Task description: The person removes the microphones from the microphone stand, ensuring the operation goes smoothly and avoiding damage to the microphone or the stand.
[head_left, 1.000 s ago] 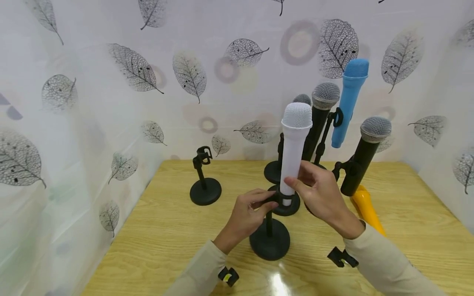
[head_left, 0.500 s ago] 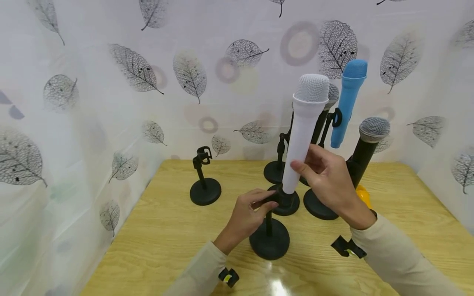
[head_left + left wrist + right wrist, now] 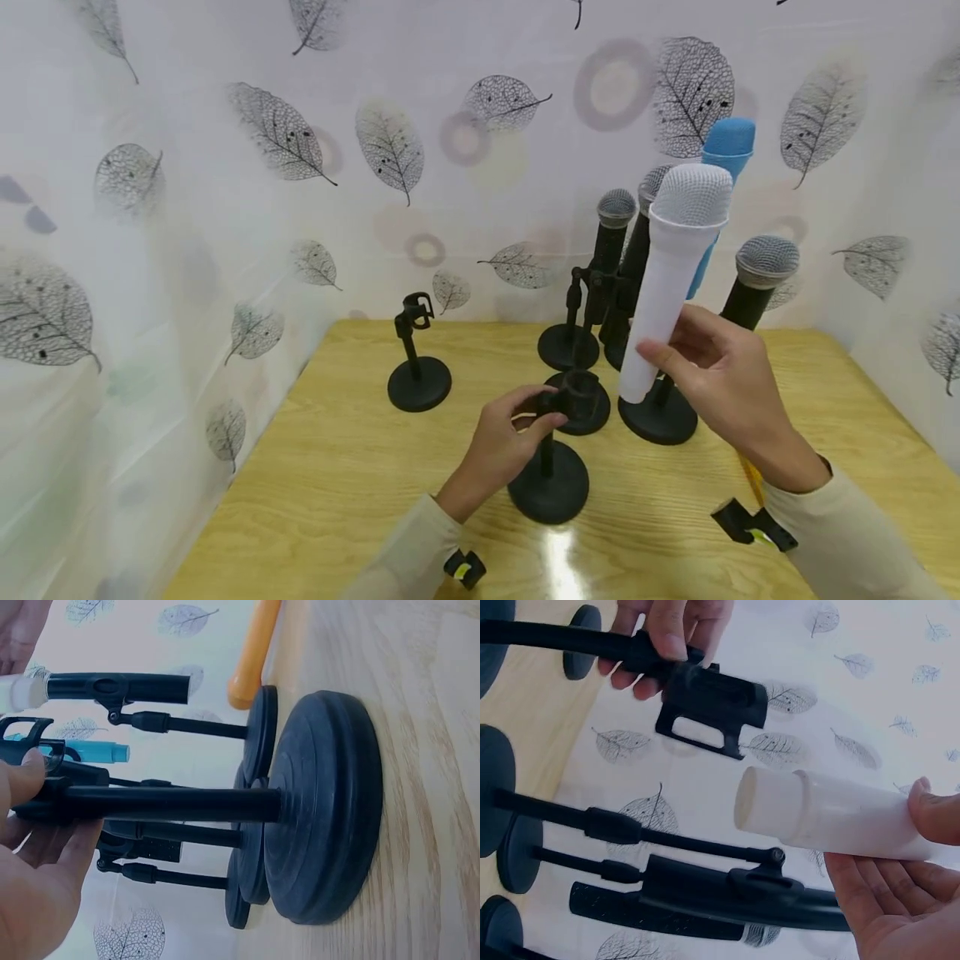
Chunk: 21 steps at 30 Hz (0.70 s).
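A white microphone (image 3: 675,258) with a mesh head leans slightly in my right hand (image 3: 720,375), thumb on one side and fingers on the other. Its lower end (image 3: 772,802) is apart from the black clip (image 3: 712,705) in the right wrist view. My left hand (image 3: 513,442) grips the top of a black microphone stand (image 3: 547,483) just below that clip, which holds nothing. The stand's round base (image 3: 330,810) rests upright on the table in the left wrist view.
Behind, several stands carry black microphones (image 3: 611,225) and a blue one (image 3: 727,146). An unoccupied stand (image 3: 416,367) is at back left. A yellow-orange microphone-like handle (image 3: 255,652) lies on the wooden table (image 3: 337,500), mostly hidden by my right arm. A leaf-patterned sheet (image 3: 420,167) hangs behind.
My right hand has drawn the white microphone up out of the clip and carried it to the right. My left hand has stayed on the stand.
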Motion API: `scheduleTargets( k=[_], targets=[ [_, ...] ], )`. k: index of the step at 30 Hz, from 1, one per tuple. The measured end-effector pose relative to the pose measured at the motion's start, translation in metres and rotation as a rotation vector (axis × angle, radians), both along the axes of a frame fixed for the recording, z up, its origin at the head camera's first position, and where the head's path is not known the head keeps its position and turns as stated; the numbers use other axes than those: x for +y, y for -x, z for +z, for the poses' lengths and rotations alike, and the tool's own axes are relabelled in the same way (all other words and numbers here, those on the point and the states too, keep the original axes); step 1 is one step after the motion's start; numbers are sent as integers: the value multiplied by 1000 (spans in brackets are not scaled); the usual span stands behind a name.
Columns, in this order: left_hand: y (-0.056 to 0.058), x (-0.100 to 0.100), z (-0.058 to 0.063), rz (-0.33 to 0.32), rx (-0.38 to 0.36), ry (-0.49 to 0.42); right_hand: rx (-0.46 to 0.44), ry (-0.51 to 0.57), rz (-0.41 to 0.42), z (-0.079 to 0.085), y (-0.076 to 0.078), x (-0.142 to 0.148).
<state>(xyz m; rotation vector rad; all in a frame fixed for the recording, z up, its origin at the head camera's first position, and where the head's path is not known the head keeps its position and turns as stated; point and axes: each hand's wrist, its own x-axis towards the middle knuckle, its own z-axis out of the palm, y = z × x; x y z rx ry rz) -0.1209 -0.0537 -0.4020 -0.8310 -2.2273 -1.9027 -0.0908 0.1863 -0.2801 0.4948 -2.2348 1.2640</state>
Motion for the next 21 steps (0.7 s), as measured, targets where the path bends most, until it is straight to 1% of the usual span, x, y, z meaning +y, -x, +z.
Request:
scheduleTargets(
  k=[4,9,11,14,17,21],
  targets=[
    [1,0,-1,-12,44,19,-11,-5,-13,-8,-3,11],
    [0,-2,0,-2,83,26,-38,-38,-24,-18,-8,25],
    [-1,-3,0,5,68,31,-63,-54,-37,-22,-11,32],
    [-1,-6,0,25,18,23,-105,-80,-72,-28,-15,44],
    [-2,-11,0,45,-31,4,-144,-94,-86,-35,-17,56],
    [-1,-19,-1,48,-43,-16,-199,-128,-97,-44,-21,71]
  ],
)
